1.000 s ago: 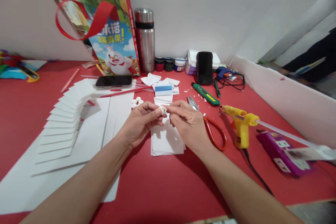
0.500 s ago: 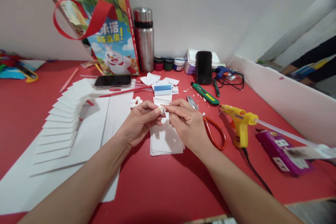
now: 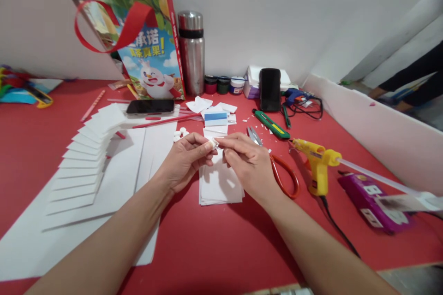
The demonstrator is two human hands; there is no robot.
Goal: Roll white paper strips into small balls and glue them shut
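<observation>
The red bench [image 3: 194, 249] carries a large white sheet [image 3: 38, 244] at left and a paper stack [image 3: 221, 189] mid-way. To the right lie a green cutter [image 3: 272, 124] and a yellow glue gun [image 3: 320, 166] — a purple box [image 3: 360, 191] near it. Along the back stand a printed bag [image 3: 154, 64], a steel flask [image 3: 193, 60] and paint jars [image 3: 223, 85].

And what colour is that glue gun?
The glue gun is bright yellow; it shows clearly in the head view, right of the hands.

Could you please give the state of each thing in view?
Left hand, pinching small white piece
Right hand, fingers at that piece
Steel flask, upright, lid on
Flat phone, screen dark
Upright phone, screen dark
Glue gun, glue stick inserted
Bag, standing
Scissors, lying, partly hidden
Green cutter, lying
</observation>
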